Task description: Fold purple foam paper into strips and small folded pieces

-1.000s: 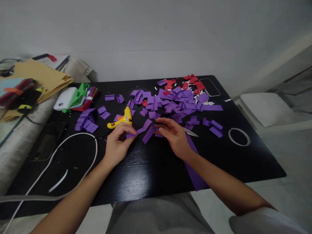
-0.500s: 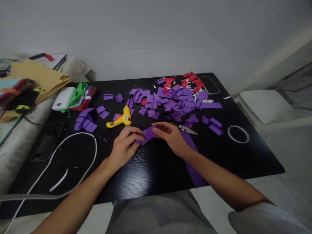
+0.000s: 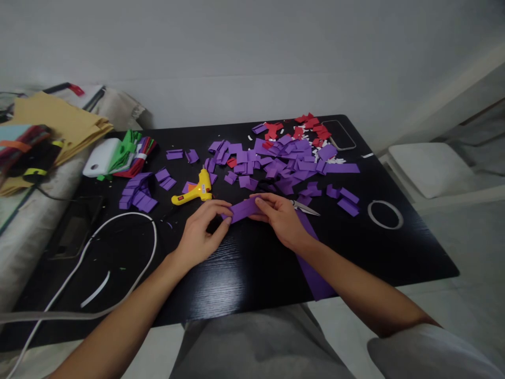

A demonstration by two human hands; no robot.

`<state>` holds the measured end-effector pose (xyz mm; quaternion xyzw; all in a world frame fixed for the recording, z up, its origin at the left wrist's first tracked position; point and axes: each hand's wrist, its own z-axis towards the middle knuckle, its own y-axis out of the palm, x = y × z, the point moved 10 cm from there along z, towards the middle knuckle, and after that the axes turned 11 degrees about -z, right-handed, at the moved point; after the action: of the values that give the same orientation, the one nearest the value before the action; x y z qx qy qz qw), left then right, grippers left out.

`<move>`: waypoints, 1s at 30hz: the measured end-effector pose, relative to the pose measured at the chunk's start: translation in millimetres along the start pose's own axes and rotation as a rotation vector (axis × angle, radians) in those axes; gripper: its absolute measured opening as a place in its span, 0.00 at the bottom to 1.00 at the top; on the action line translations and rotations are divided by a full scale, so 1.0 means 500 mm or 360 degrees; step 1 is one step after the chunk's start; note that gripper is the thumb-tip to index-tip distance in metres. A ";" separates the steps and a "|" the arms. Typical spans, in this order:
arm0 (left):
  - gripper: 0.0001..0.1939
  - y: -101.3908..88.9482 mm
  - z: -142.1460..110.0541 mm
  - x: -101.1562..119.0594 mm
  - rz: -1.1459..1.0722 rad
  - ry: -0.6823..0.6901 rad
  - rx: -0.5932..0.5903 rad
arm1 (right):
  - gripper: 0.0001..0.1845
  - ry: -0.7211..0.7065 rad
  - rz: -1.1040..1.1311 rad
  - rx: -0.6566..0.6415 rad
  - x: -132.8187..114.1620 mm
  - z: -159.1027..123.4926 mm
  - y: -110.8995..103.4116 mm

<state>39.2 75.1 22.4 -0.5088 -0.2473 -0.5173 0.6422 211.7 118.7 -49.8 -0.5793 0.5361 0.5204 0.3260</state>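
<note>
Between my two hands a purple paper strip (image 3: 243,209) is stretched out just above the table. My left hand (image 3: 200,231) pinches its left end with thumb and fingers. At the other end, my right hand (image 3: 281,216) grips it, thumb on top. Scissors (image 3: 305,208) lie behind my right hand, partly hidden by it. A long purple sheet (image 3: 313,273) passes under my right forearm. Just beyond my left hand rests a yellow glue gun (image 3: 193,192). Folded purple paper pieces (image 3: 276,163) are heaped behind both hands.
Red scraps (image 3: 311,126) lie at the back right, near a clear phone case (image 3: 338,135). A tape ring (image 3: 385,215) sits on the right. On the left are a looped white cable (image 3: 154,237), a joined purple stack (image 3: 137,193), a phone (image 3: 77,231) and coloured paper bundles (image 3: 128,152).
The purple strip was bent in a zigzag; it is now pulled out nearly straight. My right hand has taken hold of its right end, and my left hand has shifted right.
</note>
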 end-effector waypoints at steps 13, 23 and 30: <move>0.13 -0.043 -0.002 -0.053 -0.0584 -0.0361 0.0452 | 0.13 -0.0251 -0.0209 -0.0039 -0.050 -0.017 0.014; 0.05 -0.052 -0.010 -0.040 -0.0207 -0.0184 0.0404 | 0.12 -0.0043 0.0151 -0.0040 -0.022 -0.009 0.011; 0.11 -0.050 -0.009 -0.044 -0.0269 -0.0250 0.0432 | 0.12 -0.0075 0.0121 0.0024 -0.025 -0.008 0.009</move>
<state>7.9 81.4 12.0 -0.4336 -0.4060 -0.4899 0.6381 210.0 117.4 -36.0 -0.5435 0.5538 0.5418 0.3231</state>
